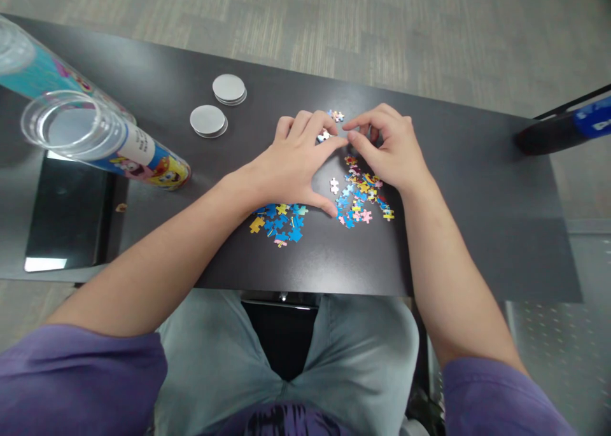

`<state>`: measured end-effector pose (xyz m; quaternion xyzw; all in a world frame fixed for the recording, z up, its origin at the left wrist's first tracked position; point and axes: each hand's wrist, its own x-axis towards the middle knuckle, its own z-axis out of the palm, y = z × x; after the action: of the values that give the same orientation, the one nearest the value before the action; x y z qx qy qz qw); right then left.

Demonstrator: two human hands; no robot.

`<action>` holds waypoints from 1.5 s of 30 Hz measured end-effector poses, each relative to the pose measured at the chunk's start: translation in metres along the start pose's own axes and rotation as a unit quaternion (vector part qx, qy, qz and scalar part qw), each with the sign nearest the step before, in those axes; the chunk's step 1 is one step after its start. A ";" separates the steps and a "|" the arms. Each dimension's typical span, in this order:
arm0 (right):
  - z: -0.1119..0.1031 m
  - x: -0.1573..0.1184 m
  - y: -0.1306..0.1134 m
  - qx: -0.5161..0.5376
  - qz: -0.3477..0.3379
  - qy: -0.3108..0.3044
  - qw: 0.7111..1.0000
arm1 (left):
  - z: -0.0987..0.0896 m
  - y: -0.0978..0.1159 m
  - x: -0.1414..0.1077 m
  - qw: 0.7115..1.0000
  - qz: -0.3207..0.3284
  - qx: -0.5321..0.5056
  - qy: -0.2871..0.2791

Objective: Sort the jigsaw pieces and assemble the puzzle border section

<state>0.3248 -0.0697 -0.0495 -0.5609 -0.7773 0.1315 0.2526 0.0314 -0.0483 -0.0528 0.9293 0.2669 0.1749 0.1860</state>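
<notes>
I seem to be sorting loose puzzle pieces on the desk. My left hand is spread wide, palm down, with a few partly hidden pieces showing by its fingers. My right hand is nearly pinched, thumb and index tips close together beside my left index tip; I cannot tell whether a piece is between them. 1 pile lies near my left wrist, another below my right hand, with 1 grey piece beside it. The next move likely calls for a fingertip pick and a look at its printed side.
</notes>
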 end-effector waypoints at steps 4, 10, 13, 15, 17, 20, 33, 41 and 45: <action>0.000 -0.001 0.007 -0.004 0.007 0.011 1.000 | 0.002 0.011 0.002 1.000 -0.002 0.011 0.014; 0.010 0.002 0.025 0.029 -0.025 0.078 0.996 | -0.003 0.013 0.004 0.995 0.099 0.005 -0.034; 0.013 0.003 0.028 0.034 -0.024 0.085 0.996 | 0.000 0.017 0.005 0.992 0.116 0.000 -0.058; 0.013 0.003 0.028 0.034 -0.021 0.082 0.996 | 0.005 0.022 0.006 0.992 0.111 0.002 -0.061; 0.013 0.003 0.027 0.033 -0.015 0.078 0.996 | 0.009 0.027 0.006 0.992 0.107 0.006 -0.064; 0.013 0.002 0.026 0.035 -0.009 0.076 0.996 | 0.013 0.035 0.007 0.992 0.102 0.013 -0.068; 0.008 0.003 0.027 0.037 0.004 0.045 0.998 | 0.010 0.057 0.008 0.988 0.101 0.011 -0.114; 0.009 -0.003 0.009 0.000 -0.008 -0.011 1.000 | -0.002 0.031 0.011 0.999 0.027 0.022 0.006; 0.007 -0.003 0.004 -0.007 -0.007 -0.038 0.999 | -0.011 0.004 0.010 0.991 -0.082 0.066 0.078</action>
<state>0.3245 -0.0710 -0.0582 -0.5514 -0.7913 0.1457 0.2203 0.0367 -0.0426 -0.0397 0.8982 0.3665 0.2128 0.1166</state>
